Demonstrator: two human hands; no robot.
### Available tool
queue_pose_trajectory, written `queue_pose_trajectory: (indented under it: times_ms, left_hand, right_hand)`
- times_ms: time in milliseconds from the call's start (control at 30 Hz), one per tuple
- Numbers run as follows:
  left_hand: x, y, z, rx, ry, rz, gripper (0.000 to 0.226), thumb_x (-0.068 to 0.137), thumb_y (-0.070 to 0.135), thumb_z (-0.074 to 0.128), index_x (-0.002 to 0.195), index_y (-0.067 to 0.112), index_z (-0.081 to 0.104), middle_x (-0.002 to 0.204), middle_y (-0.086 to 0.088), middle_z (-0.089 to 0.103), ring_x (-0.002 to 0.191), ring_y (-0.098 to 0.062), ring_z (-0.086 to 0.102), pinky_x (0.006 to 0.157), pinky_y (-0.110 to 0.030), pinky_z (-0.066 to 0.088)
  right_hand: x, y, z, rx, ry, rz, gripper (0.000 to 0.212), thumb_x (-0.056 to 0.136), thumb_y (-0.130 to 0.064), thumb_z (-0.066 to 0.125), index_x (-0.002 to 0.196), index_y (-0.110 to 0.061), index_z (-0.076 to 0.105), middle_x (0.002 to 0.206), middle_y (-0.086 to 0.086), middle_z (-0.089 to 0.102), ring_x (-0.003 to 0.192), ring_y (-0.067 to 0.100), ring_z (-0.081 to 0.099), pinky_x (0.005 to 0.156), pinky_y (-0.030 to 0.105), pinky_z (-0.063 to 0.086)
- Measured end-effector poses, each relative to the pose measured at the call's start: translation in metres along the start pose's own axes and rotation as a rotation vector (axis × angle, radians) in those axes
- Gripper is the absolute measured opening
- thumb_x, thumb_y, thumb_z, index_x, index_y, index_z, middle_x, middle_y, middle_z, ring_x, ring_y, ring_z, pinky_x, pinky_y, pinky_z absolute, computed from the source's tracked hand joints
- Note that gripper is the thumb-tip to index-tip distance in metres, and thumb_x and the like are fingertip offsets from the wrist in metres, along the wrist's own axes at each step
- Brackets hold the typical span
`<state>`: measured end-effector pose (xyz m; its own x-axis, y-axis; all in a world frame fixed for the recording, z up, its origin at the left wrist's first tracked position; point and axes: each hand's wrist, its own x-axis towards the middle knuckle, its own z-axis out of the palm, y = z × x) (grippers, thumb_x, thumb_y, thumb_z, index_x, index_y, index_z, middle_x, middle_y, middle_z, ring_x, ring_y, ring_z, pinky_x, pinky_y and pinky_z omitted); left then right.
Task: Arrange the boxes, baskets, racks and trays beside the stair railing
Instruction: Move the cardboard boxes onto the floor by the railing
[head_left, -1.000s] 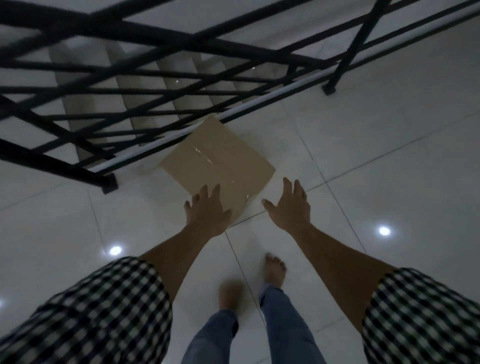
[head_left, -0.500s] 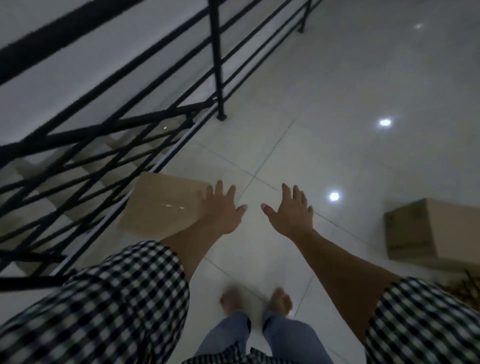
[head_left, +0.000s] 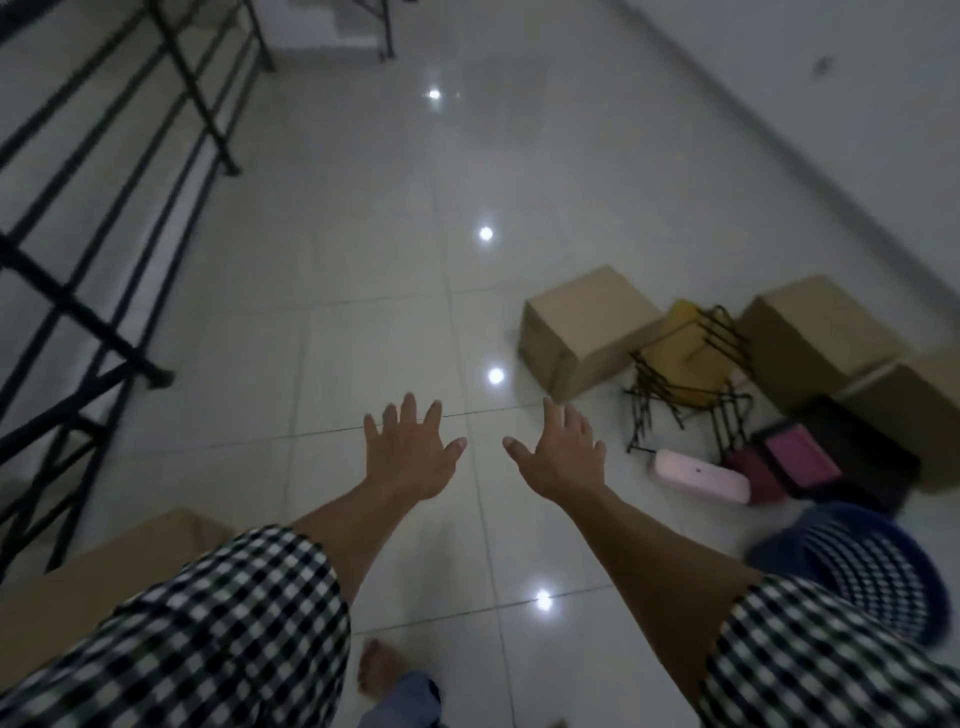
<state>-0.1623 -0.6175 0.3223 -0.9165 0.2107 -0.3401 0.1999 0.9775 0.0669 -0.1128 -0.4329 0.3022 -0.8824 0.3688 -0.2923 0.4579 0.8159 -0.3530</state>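
A glossy, pale tiled floor (head_left: 337, 312) is seen in dim light, and a black stair railing (head_left: 78, 307) is run along its left side. Both hands are held out above the floor and nothing is held. The grip of the left hand (head_left: 410, 452) is spread wide with straight fingers, and so is that of the right hand (head_left: 561, 460).

One flat cardboard box (head_left: 119, 566) is set just beside the railing at lower left, partly hidden by the checked left sleeve (head_left: 208, 623) and well apart from either grip.

The remaining things are gathered to the right of the right hand:
- a nearer cardboard box (head_left: 587, 327)
- a tilted black wire rack (head_left: 691, 364), placed between that box and a farther cardboard box (head_left: 810, 338)
- a pink case (head_left: 701, 475), laid nearest the right hand
- a dark tray (head_left: 841, 452) with a pink inside
- a blue basket (head_left: 852, 556), partly covered by the right sleeve (head_left: 831, 670)
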Motion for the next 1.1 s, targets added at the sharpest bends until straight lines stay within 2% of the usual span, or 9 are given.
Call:
queue_pose_trajectory:
  times_ms: [200,333,433,533,800,933,1100]
  left_hand:
    - [-0.035,0.161,0.020,0.065,0.002,0.227,0.072,0.095,0.067,0.025,0.155,0.029,0.014,0.163,-0.007,0.006,0.147,-0.032,0.011,0.117,-0.054,0.004]
    - [-0.060,0.252,0.036,0.090,0.007,0.390,0.071,0.094,0.067,0.024,0.154,0.030,0.015,0.162,-0.007,0.009,0.146,-0.030,0.012,0.117,-0.054,0.005]
    - [-0.077,0.311,0.043,0.123,0.001,0.499,0.072,0.095,0.067,0.024,0.155,0.029,0.014,0.163,-0.007,0.007,0.147,-0.030,0.011,0.117,-0.054,0.004]
    - [-0.089,0.355,0.048,0.172,0.024,0.601,0.071,0.094,0.067,0.026,0.154,0.030,0.017,0.161,-0.008,0.013,0.146,-0.030,0.014,0.116,-0.055,0.007]
    - [-0.086,0.423,0.059,0.225,0.003,0.756,0.072,0.095,0.066,0.027,0.155,0.028,0.016,0.161,-0.010,0.013,0.146,-0.033,0.014,0.116,-0.057,0.008]
    - [-0.058,0.431,0.060,0.225,-0.009,0.748,0.072,0.095,0.066,0.027,0.155,0.028,0.016,0.161,-0.010,0.014,0.146,-0.033,0.014,0.116,-0.057,0.008]
    - [0.015,0.416,0.051,0.192,-0.031,0.672,0.071,0.094,0.066,0.030,0.153,0.029,0.020,0.160,-0.010,0.017,0.145,-0.032,0.018,0.115,-0.056,0.008]
  right_hand:
    - [-0.055,0.154,-0.055,0.074,0.087,0.201,0.086,0.091,-0.067,0.047,0.157,-0.024,0.012,0.165,0.008,0.013,0.151,0.029,0.011,0.119,0.055,0.016]
    - [-0.097,0.244,-0.080,0.116,0.096,0.350,0.086,0.092,-0.067,0.045,0.158,-0.025,0.009,0.166,0.007,0.006,0.152,0.029,0.008,0.119,0.056,0.013]
    - [-0.123,0.297,-0.092,0.128,0.137,0.456,0.087,0.092,-0.067,0.046,0.158,-0.024,0.010,0.166,0.007,0.008,0.151,0.030,0.011,0.119,0.058,0.013]
    - [-0.144,0.334,-0.097,0.183,0.169,0.550,0.087,0.091,-0.066,0.047,0.157,-0.023,0.010,0.166,0.008,0.010,0.151,0.031,0.012,0.120,0.058,0.013]
    - [-0.153,0.382,-0.097,0.254,0.203,0.694,0.088,0.091,-0.066,0.047,0.157,-0.021,0.010,0.165,0.011,0.009,0.150,0.033,0.014,0.119,0.059,0.017]
    - [-0.122,0.382,-0.098,0.251,0.184,0.707,0.088,0.091,-0.066,0.047,0.157,-0.022,0.011,0.166,0.010,0.010,0.151,0.033,0.014,0.119,0.058,0.018]
    - [-0.039,0.358,-0.102,0.222,0.132,0.654,0.086,0.091,-0.066,0.047,0.157,-0.022,0.012,0.165,0.010,0.012,0.151,0.032,0.015,0.119,0.059,0.015]
